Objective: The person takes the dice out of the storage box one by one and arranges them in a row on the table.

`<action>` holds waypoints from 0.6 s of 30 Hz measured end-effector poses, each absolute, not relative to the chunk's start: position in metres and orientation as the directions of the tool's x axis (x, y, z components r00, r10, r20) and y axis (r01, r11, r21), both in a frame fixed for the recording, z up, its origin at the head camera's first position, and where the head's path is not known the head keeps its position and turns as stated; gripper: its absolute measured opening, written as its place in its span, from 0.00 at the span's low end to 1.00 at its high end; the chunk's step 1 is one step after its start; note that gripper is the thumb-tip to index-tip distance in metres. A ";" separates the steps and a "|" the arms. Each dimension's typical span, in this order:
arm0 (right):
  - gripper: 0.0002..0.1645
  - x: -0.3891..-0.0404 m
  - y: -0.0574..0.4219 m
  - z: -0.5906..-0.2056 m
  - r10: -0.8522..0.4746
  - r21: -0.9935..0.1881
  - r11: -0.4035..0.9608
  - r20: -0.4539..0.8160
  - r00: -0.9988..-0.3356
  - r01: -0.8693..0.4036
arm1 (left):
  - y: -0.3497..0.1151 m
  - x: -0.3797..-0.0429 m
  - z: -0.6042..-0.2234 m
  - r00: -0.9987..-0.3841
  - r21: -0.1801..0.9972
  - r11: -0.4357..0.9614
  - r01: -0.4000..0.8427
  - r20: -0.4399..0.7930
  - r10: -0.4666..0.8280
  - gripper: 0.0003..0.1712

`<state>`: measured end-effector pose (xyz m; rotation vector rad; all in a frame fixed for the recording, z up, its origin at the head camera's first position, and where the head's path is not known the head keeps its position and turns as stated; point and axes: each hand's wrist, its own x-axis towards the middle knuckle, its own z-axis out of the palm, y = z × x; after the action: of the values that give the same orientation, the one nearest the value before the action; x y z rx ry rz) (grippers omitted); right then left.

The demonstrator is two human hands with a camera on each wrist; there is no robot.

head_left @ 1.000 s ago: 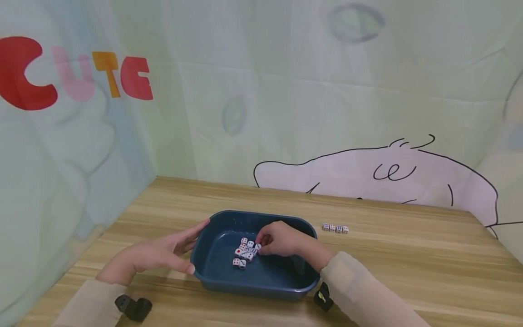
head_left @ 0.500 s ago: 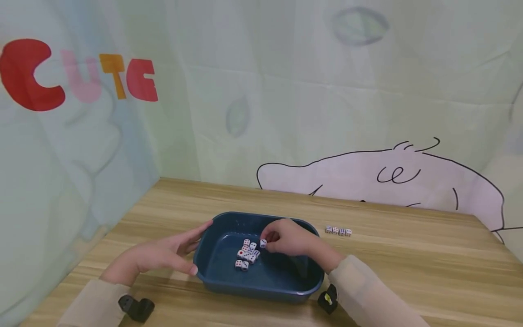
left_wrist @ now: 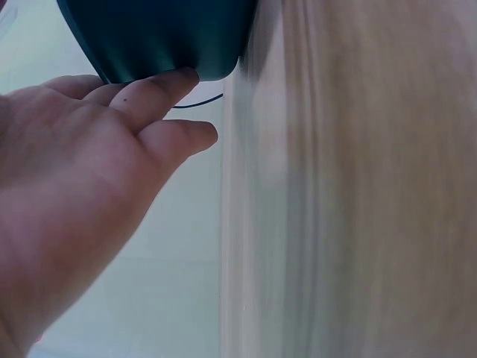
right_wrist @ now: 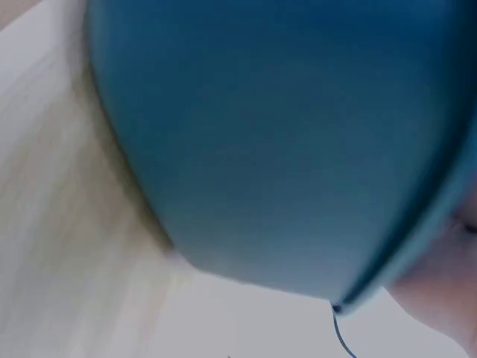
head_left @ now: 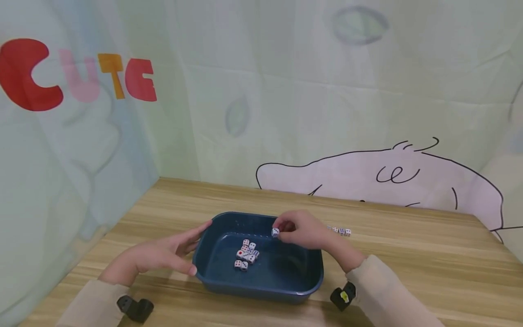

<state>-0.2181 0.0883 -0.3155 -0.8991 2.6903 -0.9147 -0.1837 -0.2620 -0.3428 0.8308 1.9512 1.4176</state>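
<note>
A dark blue basin (head_left: 261, 289) stands on the wooden table, with a small pile of white dice (head_left: 247, 254) on its floor, left of centre. My right hand (head_left: 304, 229) pinches one die (head_left: 275, 232) between thumb and fingers, raised above the basin's far right part. At the basin's left side my left hand (head_left: 159, 254) rests with fingers spread and fairly straight, fingertips and thumb touching the rim. The left wrist view shows the fingers of this hand (left_wrist: 97, 156) against the basin's outer wall. In the right wrist view the basin's wall (right_wrist: 276, 149) hides most of the right hand.
Beyond the basin's right side, several dice (head_left: 342, 231) stand in a row on the table (head_left: 408, 259), partly hidden by my right hand. A printed cloth (head_left: 310, 91) hangs behind and to the left of the table.
My right hand has taken a die from the pile's right side and lifted it up and to the right. The left hand keeps its place at the basin.
</note>
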 end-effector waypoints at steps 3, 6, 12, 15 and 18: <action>0.11 -0.218 0.098 -0.312 -0.576 -0.605 0.633 0.047 -0.816 -0.482 | -0.262 -0.183 -0.343 -0.637 0.960 0.238 0.147 -0.092 0.765 0.60; 0.11 -0.217 0.107 -0.309 -0.562 -0.614 0.635 0.049 -0.826 -0.469 | -0.262 -0.183 -0.343 -0.637 0.961 0.234 0.147 -0.089 0.765 0.60; 0.10 -0.217 0.124 -0.303 -0.554 -0.641 0.618 0.054 -0.831 -0.454 | -0.262 -0.183 -0.343 -0.637 0.961 0.236 0.147 -0.090 0.765 0.60; 0.10 -0.217 0.133 -0.301 -0.546 -0.643 0.621 0.056 -0.836 -0.448 | -0.261 -0.183 -0.342 -0.638 0.959 0.241 0.148 -0.093 0.764 0.60; 0.10 -0.217 0.141 -0.301 -0.532 -0.641 0.629 0.060 -0.845 -0.441 | -0.261 -0.183 -0.342 -0.641 0.958 0.246 0.148 -0.096 0.762 0.60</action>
<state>-0.2169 0.1409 -0.3009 -0.8144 2.7117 -1.0114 -0.1833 -0.2612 -0.3418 0.8267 1.9600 1.4148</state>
